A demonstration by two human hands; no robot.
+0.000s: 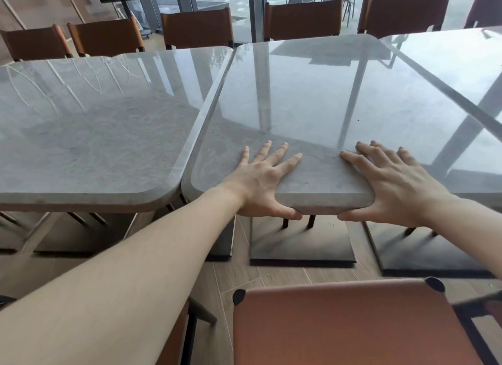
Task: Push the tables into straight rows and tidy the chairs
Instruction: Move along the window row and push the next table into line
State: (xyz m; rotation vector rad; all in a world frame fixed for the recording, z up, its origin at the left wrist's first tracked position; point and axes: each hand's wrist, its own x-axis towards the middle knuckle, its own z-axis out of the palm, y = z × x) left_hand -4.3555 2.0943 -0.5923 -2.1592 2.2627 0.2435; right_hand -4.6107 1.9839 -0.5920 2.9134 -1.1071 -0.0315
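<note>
Grey stone-topped tables in a row, brown chairs around them.

The middle table (312, 98), glossy, with rounded corners, stands on a dark square base; its near edge juts a little past its neighbours. The left table (89, 125) at 9 o'clock sits just beside it with a narrow gap, and the right table (456, 74) at 2 o'clock nearly touches it. Five chairs (197, 27) line the far side at 12 o'clock; one chair seat (350, 326) lies at 6 o'clock.
</note>
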